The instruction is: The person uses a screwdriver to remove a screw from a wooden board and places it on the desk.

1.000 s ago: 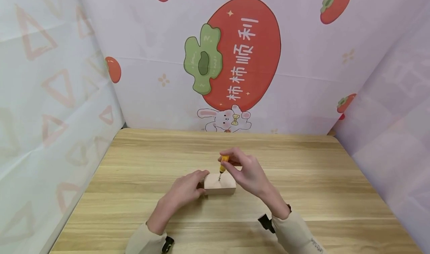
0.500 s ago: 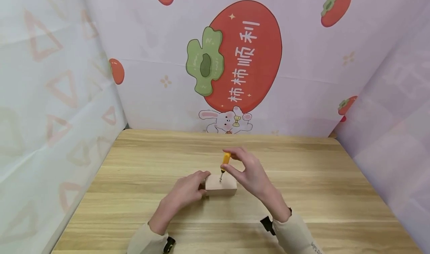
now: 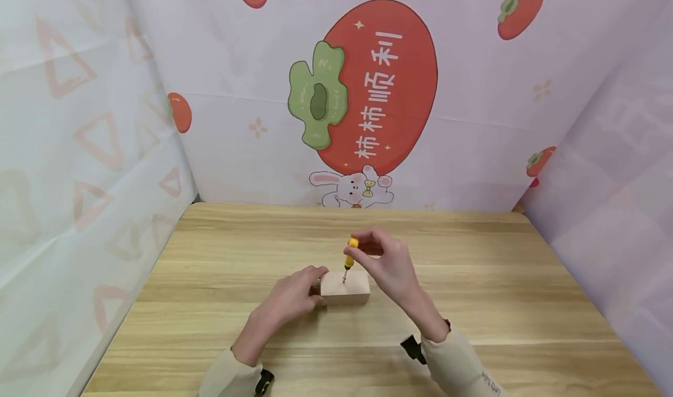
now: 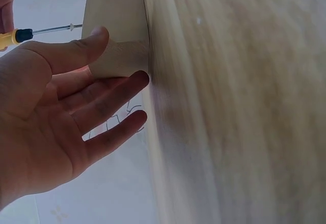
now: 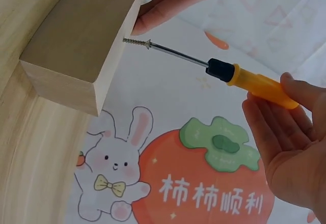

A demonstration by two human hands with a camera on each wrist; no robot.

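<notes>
A pale wooden block (image 3: 344, 296) lies on the table, its long side facing me. My left hand (image 3: 286, 296) holds the block's left end, thumb on the near side and fingers at the far side. With the thumb and fingers of my right hand (image 3: 393, 268) I pinch the yellow handle of a screwdriver (image 3: 349, 261), tilted slightly over the block. In the right wrist view, the screwdriver's tip meets the head of a screw (image 5: 136, 42). The threaded shank stands mostly out of the block's top face, its point at the wood.
The wood-grain table (image 3: 236, 233) is bounded at the back by a printed cloth (image 3: 226, 152) with persimmon and rabbit drawings. More cloth hangs at the left (image 3: 63, 169) and right (image 3: 620, 169). Black wrist straps or mounts show at both sleeves.
The fingers of my right hand have shifted on the screwdriver's handle, with the tip staying over the same spot. My left hand and the block have kept their places.
</notes>
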